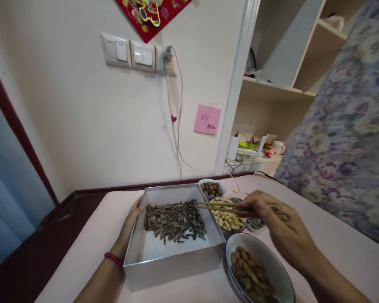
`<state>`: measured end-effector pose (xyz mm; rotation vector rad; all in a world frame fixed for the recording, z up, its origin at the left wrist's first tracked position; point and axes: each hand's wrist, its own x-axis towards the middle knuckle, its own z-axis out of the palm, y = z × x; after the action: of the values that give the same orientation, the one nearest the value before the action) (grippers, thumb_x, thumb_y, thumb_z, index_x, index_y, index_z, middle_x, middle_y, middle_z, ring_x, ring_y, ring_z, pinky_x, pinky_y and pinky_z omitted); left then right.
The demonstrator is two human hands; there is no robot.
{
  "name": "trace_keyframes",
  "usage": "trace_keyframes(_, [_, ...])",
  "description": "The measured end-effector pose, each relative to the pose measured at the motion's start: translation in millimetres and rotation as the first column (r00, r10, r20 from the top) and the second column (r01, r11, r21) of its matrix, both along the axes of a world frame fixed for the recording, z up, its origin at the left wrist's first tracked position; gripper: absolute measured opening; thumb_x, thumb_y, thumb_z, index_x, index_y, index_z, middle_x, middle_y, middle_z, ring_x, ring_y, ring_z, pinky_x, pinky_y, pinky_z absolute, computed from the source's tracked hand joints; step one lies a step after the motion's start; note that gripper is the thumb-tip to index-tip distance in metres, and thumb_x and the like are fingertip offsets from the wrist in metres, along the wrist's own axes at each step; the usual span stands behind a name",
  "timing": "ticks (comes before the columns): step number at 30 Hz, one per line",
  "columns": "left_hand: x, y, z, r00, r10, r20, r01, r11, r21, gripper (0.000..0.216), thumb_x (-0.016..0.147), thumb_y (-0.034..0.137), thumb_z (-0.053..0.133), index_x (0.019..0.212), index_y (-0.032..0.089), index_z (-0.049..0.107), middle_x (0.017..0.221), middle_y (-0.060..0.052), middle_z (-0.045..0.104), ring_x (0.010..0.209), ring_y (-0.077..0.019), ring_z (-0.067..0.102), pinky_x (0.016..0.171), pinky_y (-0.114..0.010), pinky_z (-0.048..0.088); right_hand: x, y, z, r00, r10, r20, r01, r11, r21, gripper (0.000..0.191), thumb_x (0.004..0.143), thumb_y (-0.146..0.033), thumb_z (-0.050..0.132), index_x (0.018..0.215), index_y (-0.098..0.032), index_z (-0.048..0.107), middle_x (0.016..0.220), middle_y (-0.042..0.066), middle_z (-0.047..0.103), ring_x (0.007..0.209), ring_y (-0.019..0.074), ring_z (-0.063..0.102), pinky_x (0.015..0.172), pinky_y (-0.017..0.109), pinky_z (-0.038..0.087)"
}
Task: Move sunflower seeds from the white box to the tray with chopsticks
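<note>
A silver-grey open box (173, 269) holds a spread of striped sunflower seeds (173, 219), with part of its white bottom showing. My left hand (133, 216) grips the box's left wall, thumb near the rim; its other fingers are mostly hidden. In my right hand (271, 214) is a pair of chopsticks (219, 206), reaching left over the box's right wall. Their tips are at the right edge of the seeds; whether a seed is between them I cannot tell. Beneath the chopsticks sits a bowl of peanuts in shells (229, 221).
In front of my right arm stands a white bowl (279, 269) of brown nuts. Behind are a small bowl of round brown nuts (212, 188) and a plate of more seeds (255, 224), partly covered by my hand. A white cable (205, 169) runs down the wall; a floral curtain (344, 139) hangs right.
</note>
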<state>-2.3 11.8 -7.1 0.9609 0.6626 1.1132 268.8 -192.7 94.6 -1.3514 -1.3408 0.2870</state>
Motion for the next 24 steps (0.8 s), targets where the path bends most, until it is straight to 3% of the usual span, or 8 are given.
trace_keyframes(4, [-2, 2, -6.3, 1.0, -0.013, 0.013, 0.013, 1.0, 0.016, 0.068, 0.078, 0.039, 0.061, 0.14, 0.026, 0.037, 0.123, -0.007, 0.061, 0.108, -0.0292, 0.06, 0.094, -0.04, 0.045, -13, 30, -8.1, 0.982, 0.104, 0.155, -0.083, 0.987, -0.134, 0.033, 0.091, -0.045, 0.041, 0.082, -0.019, 0.06, 0.08, 0.003, 0.06, 0.075, 0.0158, 0.056, 0.068, 0.029, 0.046])
trace_keyframes(13, [-2, 3, -8.6, 1.0, -0.021, 0.02, 0.02, 0.999, 0.048, 0.062, 0.079, 0.038, 0.06, 0.137, 0.027, 0.041, 0.128, -0.006, 0.058, 0.111, -0.0293, 0.058, 0.095, -0.04, 0.044, -28, 80, -20.5, 0.951, 0.107, 0.289, -0.061, 0.985, -0.164, 0.037, 0.091, -0.045, 0.04, 0.069, -0.019, 0.053, 0.07, 0.001, 0.053, 0.069, 0.0149, 0.048, 0.062, 0.028, 0.037])
trace_keyframes(24, [-4, 5, -9.0, 1.0, -0.008, 0.011, 0.008, 1.0, 0.004, 0.071, 0.074, 0.04, 0.065, 0.139, 0.026, 0.038, 0.122, -0.008, 0.062, 0.104, -0.0303, 0.062, 0.093, -0.041, 0.045, -27, 68, -21.2, 0.966, 0.082, 0.244, -0.054, 0.991, -0.122, 0.035, 0.091, -0.045, 0.041, 0.073, -0.019, 0.056, 0.072, 0.001, 0.056, 0.07, 0.0145, 0.051, 0.064, 0.028, 0.04])
